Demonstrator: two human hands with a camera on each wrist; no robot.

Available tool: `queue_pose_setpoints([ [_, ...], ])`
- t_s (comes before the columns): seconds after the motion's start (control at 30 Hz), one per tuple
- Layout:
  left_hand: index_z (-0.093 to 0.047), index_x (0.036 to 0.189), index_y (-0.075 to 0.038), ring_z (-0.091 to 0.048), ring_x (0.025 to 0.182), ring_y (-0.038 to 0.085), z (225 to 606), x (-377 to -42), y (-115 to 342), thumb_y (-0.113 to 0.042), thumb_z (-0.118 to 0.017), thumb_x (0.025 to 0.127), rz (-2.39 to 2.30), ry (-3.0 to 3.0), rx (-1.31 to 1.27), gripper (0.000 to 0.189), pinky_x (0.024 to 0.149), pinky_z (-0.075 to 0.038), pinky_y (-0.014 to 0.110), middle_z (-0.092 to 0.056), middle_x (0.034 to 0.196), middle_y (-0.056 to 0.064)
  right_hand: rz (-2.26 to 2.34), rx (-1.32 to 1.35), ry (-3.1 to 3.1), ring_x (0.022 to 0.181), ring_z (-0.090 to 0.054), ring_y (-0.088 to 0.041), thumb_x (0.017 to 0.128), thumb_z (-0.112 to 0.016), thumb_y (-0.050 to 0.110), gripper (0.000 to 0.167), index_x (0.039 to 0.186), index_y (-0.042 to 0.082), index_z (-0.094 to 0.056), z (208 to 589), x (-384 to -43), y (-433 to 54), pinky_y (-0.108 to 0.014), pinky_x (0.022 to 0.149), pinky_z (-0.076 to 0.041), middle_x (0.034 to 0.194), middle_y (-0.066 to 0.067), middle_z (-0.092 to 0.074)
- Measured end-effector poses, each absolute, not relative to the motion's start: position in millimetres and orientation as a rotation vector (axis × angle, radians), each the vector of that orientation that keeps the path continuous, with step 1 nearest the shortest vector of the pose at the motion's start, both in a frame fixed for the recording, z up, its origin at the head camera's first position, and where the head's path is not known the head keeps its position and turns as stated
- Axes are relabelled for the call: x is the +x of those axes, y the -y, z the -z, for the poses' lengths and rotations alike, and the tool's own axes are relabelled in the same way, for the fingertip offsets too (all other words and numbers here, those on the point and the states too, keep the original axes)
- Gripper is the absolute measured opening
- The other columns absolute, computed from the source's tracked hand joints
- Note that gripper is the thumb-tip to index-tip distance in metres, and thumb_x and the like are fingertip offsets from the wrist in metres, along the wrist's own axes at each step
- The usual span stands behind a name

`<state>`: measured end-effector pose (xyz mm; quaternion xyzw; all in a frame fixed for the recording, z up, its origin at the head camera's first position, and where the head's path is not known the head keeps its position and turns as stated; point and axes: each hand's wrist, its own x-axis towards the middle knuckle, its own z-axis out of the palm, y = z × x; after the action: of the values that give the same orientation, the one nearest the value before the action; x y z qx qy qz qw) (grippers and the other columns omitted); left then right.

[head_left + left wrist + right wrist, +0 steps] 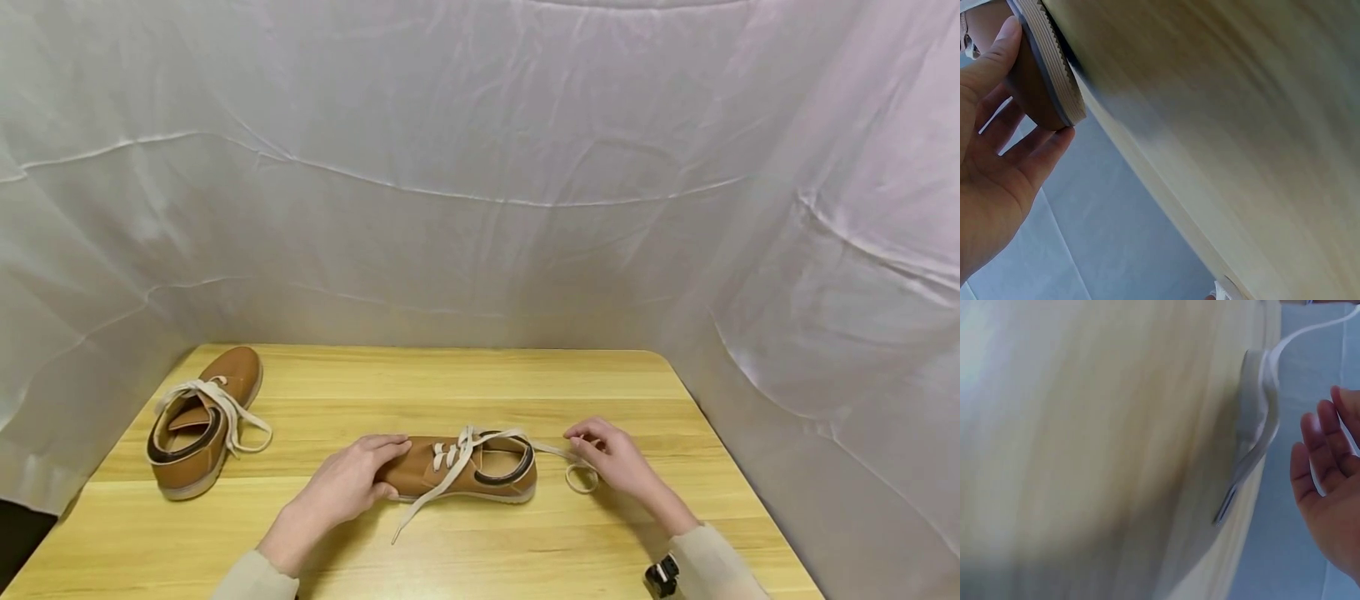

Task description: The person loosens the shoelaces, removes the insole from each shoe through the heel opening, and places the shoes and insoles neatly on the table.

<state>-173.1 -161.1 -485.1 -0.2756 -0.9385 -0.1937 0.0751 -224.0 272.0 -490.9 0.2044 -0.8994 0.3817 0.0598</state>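
From my end of the feed, I had the brown shoe (474, 482) sitting sole down on the bench (585, 542), around the middle and nearer the front, its toe to the left and its heel to the right. The left hand (348, 475) had hold of the toe, thumb on the near side and fingers round the far side; my left wrist view showed that grip close to the ridged edge of the sole.

The right hand (618, 458) was beyond the heel, fingers loosely bent and parted from the palm. I made out nothing in its hold: the right wrist view gave me the long lace end (551, 449) looped on the bench, metal tip down, just beside the fingers. The short lace end (441, 487) crossed the near side of the shoe and trailed down to the bench.

Well apart, at the far left, I saw the second shoe (238, 372), toe pointing away, its laces draped over the opening and looping onto the bench. Pale cloth (450, 250) hung behind and at both sides. A small black object (662, 575) sat by the right sleeve (712, 562); I couldn't tell what it was.
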Motion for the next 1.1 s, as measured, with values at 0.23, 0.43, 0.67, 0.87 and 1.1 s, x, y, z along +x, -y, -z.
queue_pose_setpoints([
  [0.23, -0.064, 0.140, -0.005, -0.062, 0.127, 0.037, 485.1, -172.6, 161.2, -0.022, -0.089, 0.080, 0.591, 2.818, -0.819, 0.068, 0.099, -0.056, 0.056, -0.063, 0.142, 0.015, -1.125, 0.668, 2.575, 0.099, -0.066, -0.014, 0.103, -0.065, 0.010, 0.015, 0.114, 0.008, -0.075, 479.3, -224.7, -246.7, -0.030, 0.082, -0.058, 0.109, 0.001, -0.074],
  [0.43, -0.065, 0.140, -0.006, -0.062, 0.128, 0.036, 485.3, -171.5, 160.8, -0.024, -0.089, 0.080, 0.602, 2.825, -0.804, 0.067, 0.098, -0.057, 0.056, -0.062, 0.143, 0.014, -1.182, 0.777, 2.470, 0.103, -0.068, -0.016, 0.103, -0.065, 0.007, 0.014, 0.113, 0.006, -0.074, 471.2, -227.4, -221.5, -0.032, 0.085, -0.059, 0.112, -0.002, -0.074],
  [0.67, -0.065, 0.140, -0.006, -0.062, 0.127, 0.036, 486.9, -171.6, 160.6, -0.024, -0.090, 0.079, 0.607, 2.815, -0.798, 0.068, 0.098, -0.057, 0.055, -0.062, 0.143, 0.014, -1.235, 0.846, 2.467, 0.103, -0.068, -0.014, 0.102, -0.066, 0.009, 0.013, 0.112, 0.010, -0.075, 459.6, -226.3, -196.9, -0.031, 0.087, -0.060, 0.112, 0.001, -0.074],
  [0.87, -0.065, 0.140, -0.005, -0.063, 0.126, 0.037, 487.3, -172.1, 161.2, -0.023, -0.090, 0.079, 0.594, 2.808, -0.814, 0.068, 0.096, -0.058, 0.056, -0.063, 0.142, 0.014, -1.271, 0.878, 2.508, 0.102, -0.067, -0.014, 0.103, -0.066, 0.012, 0.012, 0.110, 0.009, -0.075, 454.5, -222.7, -181.9, -0.035, 0.089, -0.059, 0.113, 0.002, -0.074],
  [1.1, -0.065, 0.139, -0.006, -0.062, 0.127, 0.036, 486.8, -172.5, 161.0, -0.022, -0.090, 0.079, 0.604, 2.808, -0.812, 0.067, 0.097, -0.058, 0.055, -0.063, 0.142, 0.014, -1.206, 0.973, 2.553, 0.107, -0.069, -0.017, 0.100, -0.071, 0.012, 0.008, 0.105, 0.009, -0.076, 452.2, -224.1, -168.0, -0.047, 0.098, -0.058, 0.110, 0.004, -0.074],
])
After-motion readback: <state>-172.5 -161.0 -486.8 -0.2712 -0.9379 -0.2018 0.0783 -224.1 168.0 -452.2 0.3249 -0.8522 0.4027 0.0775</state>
